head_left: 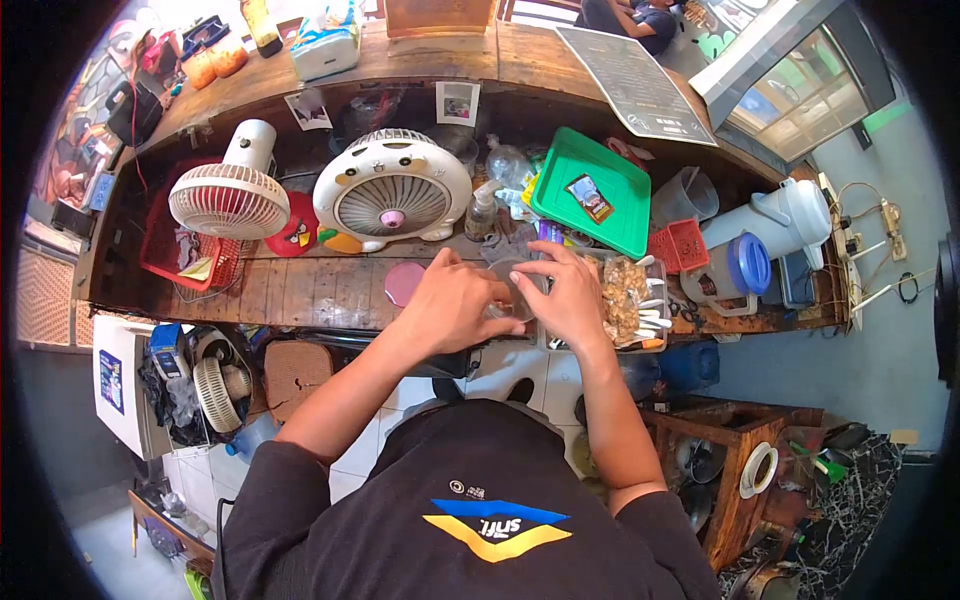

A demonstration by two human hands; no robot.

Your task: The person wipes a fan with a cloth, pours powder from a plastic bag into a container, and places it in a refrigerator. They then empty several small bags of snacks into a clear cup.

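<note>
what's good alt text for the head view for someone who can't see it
A person's left hand and right hand are at a clear container, over a wooden counter. Beyond them stands an animal-faced fan; to its right are a green tray and a tub of brown pieces.

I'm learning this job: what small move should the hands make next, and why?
Probably steady the clear container with the right hand and let the left hand reach for the pink disc: both hands are at the container, and the disc, perhaps its lid, lies beside the left hand.
</note>
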